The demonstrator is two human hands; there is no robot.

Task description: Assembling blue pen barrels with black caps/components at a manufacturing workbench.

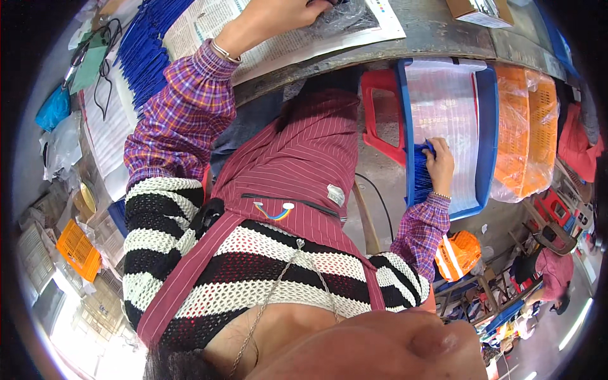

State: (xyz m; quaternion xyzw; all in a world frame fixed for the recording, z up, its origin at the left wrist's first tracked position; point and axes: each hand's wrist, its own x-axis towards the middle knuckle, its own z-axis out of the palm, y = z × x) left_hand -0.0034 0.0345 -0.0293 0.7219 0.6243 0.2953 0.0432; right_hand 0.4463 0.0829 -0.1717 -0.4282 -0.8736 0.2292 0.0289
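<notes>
My left hand (273, 18) reaches up onto the worktable and rests on a crinkled clear plastic bag (345, 19) lying on newspaper (297, 47). Its fingertips are at the picture's top edge, so I cannot see the grip. My right hand (439, 166) is down inside a blue plastic crate (486, 120) beside the table, closed on a bundle of thin blue pieces (418, 178) standing against the crate's left wall. White printed sheets in clear wrap (443, 107) line the crate.
A row of blue pieces (144, 47) lies on the table's left part, with a cardboard box (479, 11) at the far right. A red stool (378, 114) stands under the table edge. Orange crates in plastic (531, 130) sit beyond the blue crate. Another person (552, 271) works at lower right.
</notes>
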